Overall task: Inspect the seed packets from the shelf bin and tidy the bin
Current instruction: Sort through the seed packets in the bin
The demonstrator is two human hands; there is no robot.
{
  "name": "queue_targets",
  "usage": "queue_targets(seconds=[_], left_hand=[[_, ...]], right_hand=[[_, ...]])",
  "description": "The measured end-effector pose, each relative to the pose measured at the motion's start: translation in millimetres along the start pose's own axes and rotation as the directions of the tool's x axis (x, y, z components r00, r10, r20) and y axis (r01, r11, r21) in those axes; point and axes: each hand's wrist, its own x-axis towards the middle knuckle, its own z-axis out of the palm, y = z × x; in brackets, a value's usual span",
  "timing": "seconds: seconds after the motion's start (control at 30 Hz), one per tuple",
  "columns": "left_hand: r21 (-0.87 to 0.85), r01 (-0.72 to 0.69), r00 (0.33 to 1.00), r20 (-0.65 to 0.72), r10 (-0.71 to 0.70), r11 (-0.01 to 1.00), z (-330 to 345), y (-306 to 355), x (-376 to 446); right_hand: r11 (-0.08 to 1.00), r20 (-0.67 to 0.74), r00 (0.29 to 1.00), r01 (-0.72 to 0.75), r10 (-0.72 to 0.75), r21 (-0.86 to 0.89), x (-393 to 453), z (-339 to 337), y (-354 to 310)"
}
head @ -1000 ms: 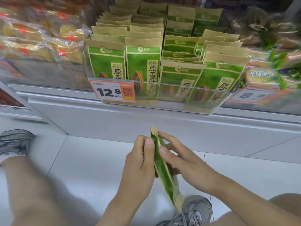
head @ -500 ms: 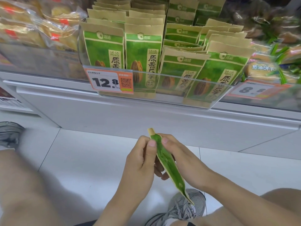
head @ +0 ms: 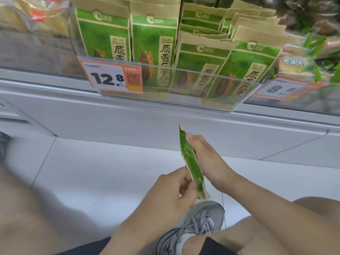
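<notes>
Left hand point(head: 173, 192) slid down; both hands pinch the edge-on seed packet point(head: 191, 162), right hand point(head: 204, 157) higher.

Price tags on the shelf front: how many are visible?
2. The 12.8 tag on the seed bin's front left; the blurred 8.8 tag on the neighbouring bin, right. Others may lie outside the frame.

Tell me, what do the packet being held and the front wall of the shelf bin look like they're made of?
The seed packet looks like kraft paper, matte tan at its edges with green print, possibly lined. The bin's front wall looks like clear hard plastic: packets show through it and its top edge glints.
</notes>
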Motion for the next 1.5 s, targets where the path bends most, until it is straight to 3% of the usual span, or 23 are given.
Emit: queue_targets(seconds=[0.17, 0.3, 0.53, 0.77, 0.97, 1.03, 1.17, 1.27, 1.5], left_hand=[[0.056, -0.090, 0.996, -0.003, 0.090, 0.994, -1, -1, 0], [-0.005, -0.091, 0.996, -0.015, 0.091, 0.996, -2, -2, 0], [-0.063, 0.049, 0.984, -0.167, -0.059, 0.997, -1, -11, 1], [-0.167, 0.134, 0.952, -0.252, -0.174, 0.977, 0, -31, 8], [-0.231, 0.015, 0.837, -0.529, -0.139, 0.973, 2, -25, 12], [-0.213, 0.004, 0.816, -0.564, -0.126, 0.977, 1, -22, 13], [-0.394, -0.001, 0.895, -0.410, -0.175, 0.919, -1, -17, 13], [-0.441, -0.004, 0.952, -0.276, -0.131, 0.897, 1, -20, 12], [-0.474, -0.051, 0.980, -0.192, -0.046, 0.879, -3, -17, 12]], right_hand=[[0.992, 0.084, 0.994, -0.084, 0.075, 0.099, -1, -2, -6], [0.983, 0.134, 0.986, -0.118, 0.100, 0.138, 1, -3, -5], [0.991, 0.062, 0.998, -0.030, 0.022, 0.129, 7, -3, -2], [0.998, -0.075, 0.995, 0.065, -0.065, 0.009, 13, -14, 5], [0.985, 0.157, 0.974, 0.172, -0.164, -0.035, 0, -9, 0], [0.973, 0.250, 0.944, 0.230, -0.216, -0.028, -6, -5, -1], [0.965, 0.290, 0.923, 0.260, -0.254, 0.020, -8, -4, -1], [0.959, 0.315, 0.907, 0.277, -0.280, 0.055, -8, -2, 0], [0.962, 0.371, 0.887, 0.261, -0.274, 0.085, -10, 1, 1]])
